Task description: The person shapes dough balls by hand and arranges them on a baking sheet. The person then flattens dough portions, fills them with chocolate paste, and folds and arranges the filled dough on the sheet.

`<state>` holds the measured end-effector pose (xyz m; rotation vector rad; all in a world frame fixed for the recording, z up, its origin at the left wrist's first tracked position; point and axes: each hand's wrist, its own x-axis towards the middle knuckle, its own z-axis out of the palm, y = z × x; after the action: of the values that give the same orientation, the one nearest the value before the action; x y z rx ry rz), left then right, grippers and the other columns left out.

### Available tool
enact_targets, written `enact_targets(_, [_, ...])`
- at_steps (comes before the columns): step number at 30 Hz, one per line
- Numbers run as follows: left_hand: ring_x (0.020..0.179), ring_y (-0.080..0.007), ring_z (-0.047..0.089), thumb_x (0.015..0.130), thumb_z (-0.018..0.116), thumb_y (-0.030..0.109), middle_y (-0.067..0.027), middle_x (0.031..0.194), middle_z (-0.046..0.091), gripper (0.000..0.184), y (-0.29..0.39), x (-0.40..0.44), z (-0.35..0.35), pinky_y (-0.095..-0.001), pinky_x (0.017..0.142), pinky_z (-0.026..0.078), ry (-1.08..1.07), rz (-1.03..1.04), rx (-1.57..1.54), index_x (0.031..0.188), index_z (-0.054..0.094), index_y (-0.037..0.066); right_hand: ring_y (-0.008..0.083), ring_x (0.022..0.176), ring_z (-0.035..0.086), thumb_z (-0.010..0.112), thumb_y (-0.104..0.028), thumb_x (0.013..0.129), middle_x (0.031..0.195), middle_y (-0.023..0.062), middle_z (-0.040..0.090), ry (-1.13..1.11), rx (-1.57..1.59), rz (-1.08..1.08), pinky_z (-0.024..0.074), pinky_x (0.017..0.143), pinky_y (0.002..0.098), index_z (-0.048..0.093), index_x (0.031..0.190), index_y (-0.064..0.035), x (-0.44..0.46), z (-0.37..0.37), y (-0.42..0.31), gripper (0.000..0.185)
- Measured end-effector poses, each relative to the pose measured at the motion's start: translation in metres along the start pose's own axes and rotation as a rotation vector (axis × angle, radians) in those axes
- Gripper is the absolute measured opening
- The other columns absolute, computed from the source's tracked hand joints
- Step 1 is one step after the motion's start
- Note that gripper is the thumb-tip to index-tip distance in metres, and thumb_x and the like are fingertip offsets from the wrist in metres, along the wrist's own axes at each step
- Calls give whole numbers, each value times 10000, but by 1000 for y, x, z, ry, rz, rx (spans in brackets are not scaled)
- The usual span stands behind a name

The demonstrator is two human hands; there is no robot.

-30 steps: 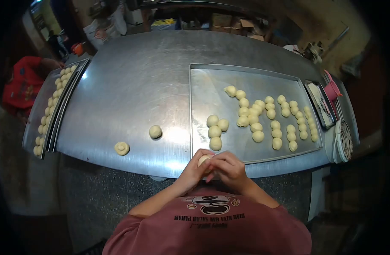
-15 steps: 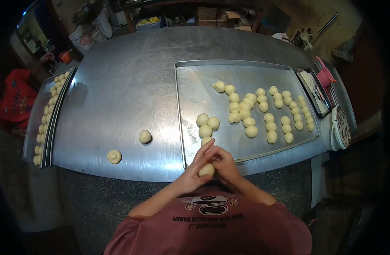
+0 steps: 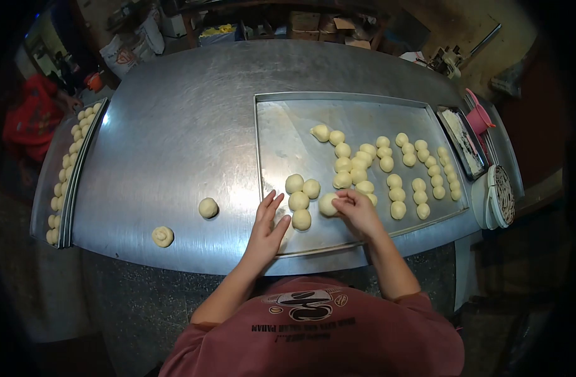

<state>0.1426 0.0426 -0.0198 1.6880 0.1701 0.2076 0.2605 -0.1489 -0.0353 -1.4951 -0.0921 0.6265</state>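
Well, the table (image 3: 175,119) is big, grey and shiny, with a dark speckled floor (image 3: 162,295) below it. At the back are sacks (image 3: 118,58) and boxes (image 3: 305,21), and on the left a person in a red shirt (image 3: 33,116) is by a long side tray (image 3: 80,174) with many pale balls in it. One big tray (image 3: 285,135) sits in front, partly full. The left hand (image 3: 261,234) is wide open with fingers spread — it holds nothing and is just beside a bunch (image 3: 298,201) of four balls. The right hand (image 3: 358,212) pinches one ball (image 3: 327,205) between thumb and fingers, over the big tray, right of that bunch; I cannot tell if the ball touches the tray. Two more balls lie on the bare table, one smooth (image 3: 208,208) and one with a lump on top (image 3: 163,237), a little apart. Two short rows near the front of the tray have three balls each — one row (image 3: 397,194), then another (image 3: 420,197). Off to the right are one pink cup (image 3: 479,118), one dark pan (image 3: 446,132) and one white tub (image 3: 484,202).
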Motion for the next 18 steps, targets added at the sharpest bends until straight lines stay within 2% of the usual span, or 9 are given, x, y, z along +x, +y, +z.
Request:
enact_targets(2, [1241,-287,273,861,470,190,-152,1376,206,402,-8,4,0,-330,1015,235,-6,-29,69,1226,434,25,108,665,547,584,-38,774,798,77,581,15,-11,36,473,609,206,529,1025,24,16,-6,4,264])
enact_targets(6, [1225,-304,311,858,473,182,-174,1378,213,406,-30,8,12,-324,985,292,-173,-94,234,1227,428,18,157,652,562,583,-100,784,757,112,587,-211,-350,101,474,588,244,560,926,52,33,12,4,209])
enact_targets(7, [1225,-304,311,858,473,182,-174,1378,213,406,-27,8,13,-324,985,292,-168,-93,234,1227,428,18,157,652,562,583,-100,784,757,112,587,-215,-352,99,474,588,244,560,926,52,32,17,0,209])
enact_targets(11, [1214,-334,329,852,481,169,-196,1370,227,390,-5,5,16,-331,953,338,-236,-117,257,1205,448,6,156,593,521,584,-126,784,710,85,581,-22,-1372,-118,427,546,247,589,867,35,12,35,-30,181])
enact_targets(12, [1214,-334,329,852,481,169,-196,1370,227,390,-4,6,16,-331,953,338,-234,-118,258,1205,448,6,156,593,521,584,-126,784,710,85,581,-24,-1371,-120,427,546,247,589,867,35,14,34,-30,181])
enact_targets(16, [1209,-363,328,833,504,139,-218,1348,260,361,-3,10,19,-356,940,356,-39,14,362,1169,490,7,186,571,509,597,-176,766,718,93,584,117,-835,-453,427,551,278,591,843,54,33,23,-28,242])
enact_targets(18, [1222,-355,309,830,507,135,-210,1355,250,357,-8,9,25,-349,948,346,-69,66,436,1167,496,16,187,575,509,594,-169,764,717,96,583,62,-833,-424,427,556,278,593,841,53,43,23,-19,235])
